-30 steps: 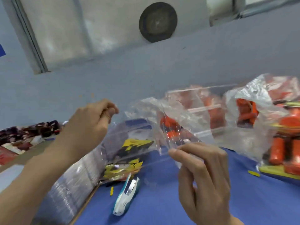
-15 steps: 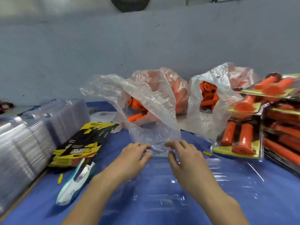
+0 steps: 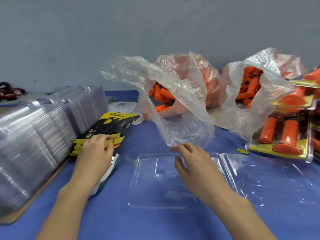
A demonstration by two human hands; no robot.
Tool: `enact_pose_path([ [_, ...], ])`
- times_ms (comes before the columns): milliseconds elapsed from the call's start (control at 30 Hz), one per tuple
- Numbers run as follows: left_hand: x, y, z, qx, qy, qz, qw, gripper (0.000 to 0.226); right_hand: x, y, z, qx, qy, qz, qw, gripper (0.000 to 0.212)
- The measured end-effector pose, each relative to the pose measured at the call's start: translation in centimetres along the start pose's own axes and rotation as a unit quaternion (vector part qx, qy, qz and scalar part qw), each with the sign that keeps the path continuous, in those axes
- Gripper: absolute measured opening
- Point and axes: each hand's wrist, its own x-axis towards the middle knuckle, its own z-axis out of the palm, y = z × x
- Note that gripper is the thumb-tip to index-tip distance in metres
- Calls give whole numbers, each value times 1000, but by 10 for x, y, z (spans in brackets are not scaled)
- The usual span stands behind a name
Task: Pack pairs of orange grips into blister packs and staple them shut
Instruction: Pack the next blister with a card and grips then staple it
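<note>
The left hand (image 3: 97, 149) lay with bent fingers on the yellow-and-black insert cards (image 3: 110, 125) (blur hid whether it pinched one). The right hand (image 3: 195, 165), fingers loosely spread, held nothing over the opened blister pack (image 3: 155, 187). Orange grips (image 3: 161, 99) sat in plastic bags (image 3: 181, 80) behind. Likely step: carding the pack, which calls for lifting a single card and laying it flat

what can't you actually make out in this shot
All head view:
1. The white and teal stapler: mostly under the left hand and wrist.
2. Print on the yellow-black cards: motion-blurred, unreadable.
3. The finished packs: stack cut off by the right edge, count unknown.
4. The orange grips in the plastic bags: crumpled film hides how many.
5. The dark red items: far left edge, blurred.
</note>
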Motion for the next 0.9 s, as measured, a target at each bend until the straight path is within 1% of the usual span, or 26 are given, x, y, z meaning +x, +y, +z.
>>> enact_pose_path([
  [133,6,-22,-2,19,-11,-14,1000,30,4,-18,7,-13,-11,-48,999,35],
  [233,12,-32,-4,28,-24,-39,999,36,12,-27,6,-17,-4,-61,998,33],
  [333,17,-33,-3,20,-54,-22,998,33,24,-32,6,-39,-3,-75,996,33],
  [400,18,-27,-3,0,-63,-12,998,31,32,-33,7,-32,7,-70,997,32],
  [467,19,-18,-3,-16,-60,-3,998,36,33,-31,7,-17,28,-57,998,31],
  [567,19,-8,1,39,-70,-6,997,43,25,-24,11,4,55,-43,998,29],
  [633,17,-4,5,73,-85,-20,994,42,20,-18,11,6,67,-38,997,28],
  [733,13,1,10,83,-88,-27,992,38,19,-9,8,6,71,-41,997,28],
  [900,12,5,14,96,-62,-35,993,38,20,-5,2,30,90,-32,995,29],
])
